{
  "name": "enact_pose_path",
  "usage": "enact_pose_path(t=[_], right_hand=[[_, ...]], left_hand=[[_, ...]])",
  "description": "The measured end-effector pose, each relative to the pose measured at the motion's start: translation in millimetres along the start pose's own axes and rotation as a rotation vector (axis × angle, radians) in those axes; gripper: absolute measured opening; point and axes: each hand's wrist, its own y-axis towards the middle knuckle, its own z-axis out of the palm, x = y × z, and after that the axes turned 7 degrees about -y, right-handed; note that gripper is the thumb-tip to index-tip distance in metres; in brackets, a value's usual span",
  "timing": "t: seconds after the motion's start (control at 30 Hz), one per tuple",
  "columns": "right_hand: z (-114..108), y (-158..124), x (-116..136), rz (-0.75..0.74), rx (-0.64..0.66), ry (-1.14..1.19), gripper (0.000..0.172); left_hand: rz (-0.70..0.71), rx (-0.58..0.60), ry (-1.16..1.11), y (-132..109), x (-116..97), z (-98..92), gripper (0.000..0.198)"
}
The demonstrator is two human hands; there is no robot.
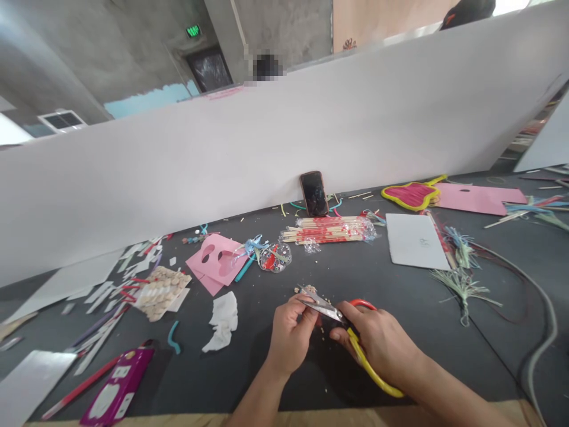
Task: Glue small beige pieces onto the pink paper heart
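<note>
My right hand [377,335] grips a pair of scissors [326,309] with one red and one yellow handle loop. The blades point left, with their tips over my left hand [293,329]. That hand is closed, thumb and fingers pinched together just under the blades; what it pinches is too small or too hidden to name. Around the blades lie several small beige bits [310,289] scattered on the dark tabletop. A crumpled white tissue [223,320] lies left of my left hand.
A phone [313,193] leans against the white partition [267,154], behind a bundle of wrapped sticks [329,230]. Pink paper cut-outs [217,261] and a purple packet [116,388] lie left. To the right are a white card [416,242], tasselled strings [464,287] and a grey cable [540,338].
</note>
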Motion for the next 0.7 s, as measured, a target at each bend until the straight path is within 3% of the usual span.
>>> enact_pose_path(t=[0.13,0.27,0.37,0.47,0.57,0.7], right_hand=[[-4,2,-2,-0.029,-0.029,0.01,0.052],[-5,4,-6,-0.05,-0.035,0.028,0.075],[-4,6,-17,0.027,-0.041,-0.005,0.068],[-3,9,-37,0.261,-0.044,-0.074,0.058],[-2,11,-56,0.412,-0.002,-0.121,0.058],[1,12,-66,0.43,-0.003,-0.153,0.055]], left_hand=[[-0.03,-0.008,-0.049,0,1,0.7,0.03],[-0.155,0.002,-0.332,2,7,3.5,0.022],[-0.158,-0.121,-0.496,6,10,3.4,0.026],[-0.121,-0.242,-0.426,10,10,1.7,0.026],[-0.152,-0.232,-0.295,10,9,1.9,0.027],[-0.162,-0.151,-0.136,7,9,5.0,0.029]])
